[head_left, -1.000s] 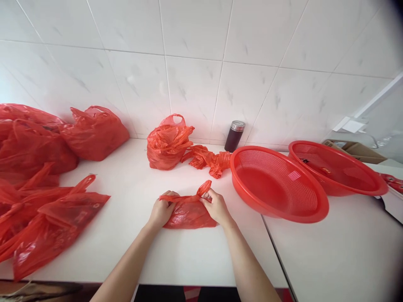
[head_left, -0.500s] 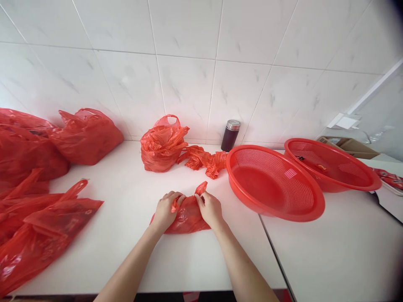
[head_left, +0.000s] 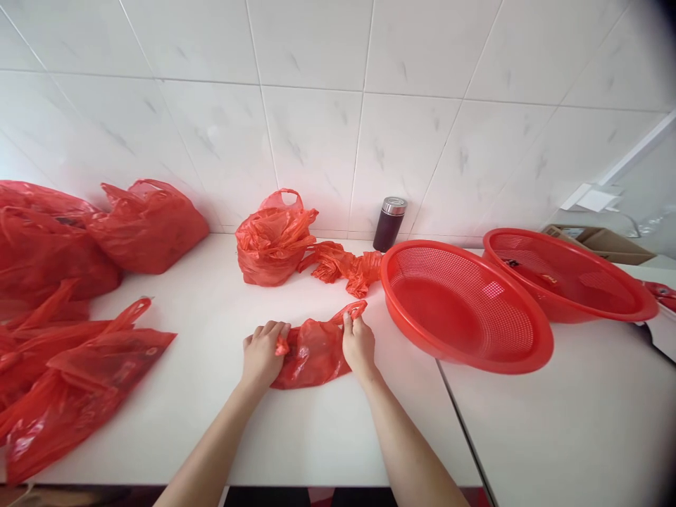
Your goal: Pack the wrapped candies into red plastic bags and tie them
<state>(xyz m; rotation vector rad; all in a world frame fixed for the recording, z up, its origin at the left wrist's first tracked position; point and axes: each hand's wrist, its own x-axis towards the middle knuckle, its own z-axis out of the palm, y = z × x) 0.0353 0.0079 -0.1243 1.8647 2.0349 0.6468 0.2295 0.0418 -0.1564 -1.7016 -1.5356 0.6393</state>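
Note:
A red plastic bag (head_left: 313,352) lies on the white table in front of me, with something inside that I cannot make out through the film. My left hand (head_left: 264,355) is closed on the bag's left handle, a crumpled bit of which pokes out by the thumb. On the other side, my right hand (head_left: 360,345) grips the right handle, whose loop sticks up past the thumb. Between the hands the bag's upper edge is pulled fairly taut.
Filled red bags (head_left: 153,225) crowd the left side. Behind my hands stand a bunched red bag (head_left: 272,246), crumpled red plastic (head_left: 343,266) and a dark thermos (head_left: 389,227). Two red colanders, a near one (head_left: 465,310) and a far one (head_left: 570,282), sit at right, before a cardboard box (head_left: 607,246).
My hands have moved apart, the left one leftward and the right one slightly rightward, stretching the bag's top between them. The view has shifted a little.

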